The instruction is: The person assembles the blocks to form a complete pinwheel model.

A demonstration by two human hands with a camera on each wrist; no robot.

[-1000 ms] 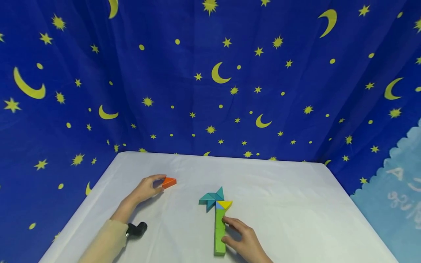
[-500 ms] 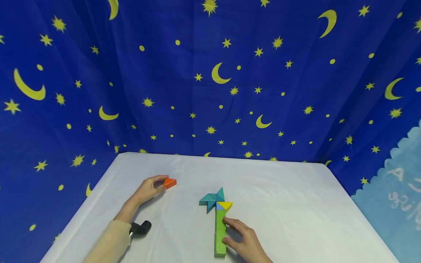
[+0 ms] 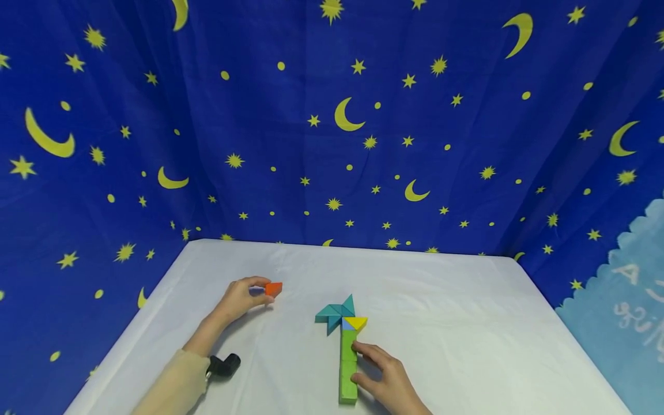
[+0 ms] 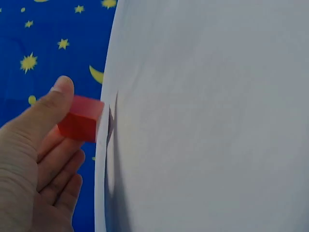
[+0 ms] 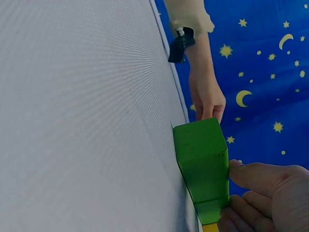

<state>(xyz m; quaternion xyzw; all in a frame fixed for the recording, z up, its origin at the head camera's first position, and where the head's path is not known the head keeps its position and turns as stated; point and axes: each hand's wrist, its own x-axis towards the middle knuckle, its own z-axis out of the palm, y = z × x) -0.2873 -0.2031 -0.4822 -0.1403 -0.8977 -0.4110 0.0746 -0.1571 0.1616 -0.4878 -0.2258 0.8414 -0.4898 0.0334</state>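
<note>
My left hand [image 3: 237,298] pinches an orange-red block [image 3: 273,289] between thumb and fingers, over the left part of the table. In the left wrist view the block [image 4: 79,118] shows beyond the thumb. Centrally lies a flat arrangement: green blocks [image 3: 348,369] in a column, and above them a light blue and a yellow triangular block [image 3: 357,323]. Several teal triangular blocks [image 3: 332,312] fan out at its top. Beside the column, my right hand [image 3: 388,373] touches the green side with thumb and fingertips, without wrapping round it; the right wrist view shows this contact at the green block [image 5: 203,154].
A white cloth [image 3: 467,323] covers the table. Blue curtains [image 3: 290,127] with yellow moons and stars stand behind and at the sides. A black device [image 3: 225,365] sticks out from the left sleeve [image 3: 173,383]. Light blue fabric [image 3: 633,305] with white lettering hangs at the right.
My left hand has shifted slightly to the right with the orange-red block, which has turned a little. The right hand and the block arrangement look unmoved.
</note>
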